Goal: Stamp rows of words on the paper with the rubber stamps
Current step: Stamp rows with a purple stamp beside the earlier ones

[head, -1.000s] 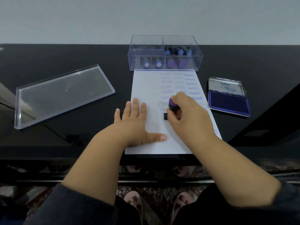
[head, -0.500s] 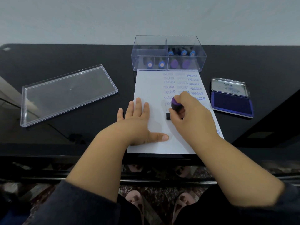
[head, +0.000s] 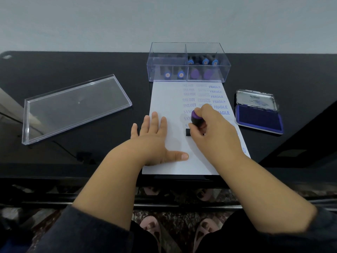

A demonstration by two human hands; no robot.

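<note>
The right hand (head: pixel 213 132) grips a purple-capped rubber stamp (head: pixel 196 121), pressing it onto the paper (head: pixel 164 99) under the SAMPLE column; the left hand (head: pixel 153 137) lies flat, steadying the sheet. Next likely: lift straight, re-ink.

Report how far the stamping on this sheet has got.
Done: columns of FAX OUT, EXPRESS and FRAGILE on the paper. In hand: right hand presses the purple-topped stamp below faint SAMPLE prints; left hand lies flat on the sheet. Left: blank left side and bottom.
</note>
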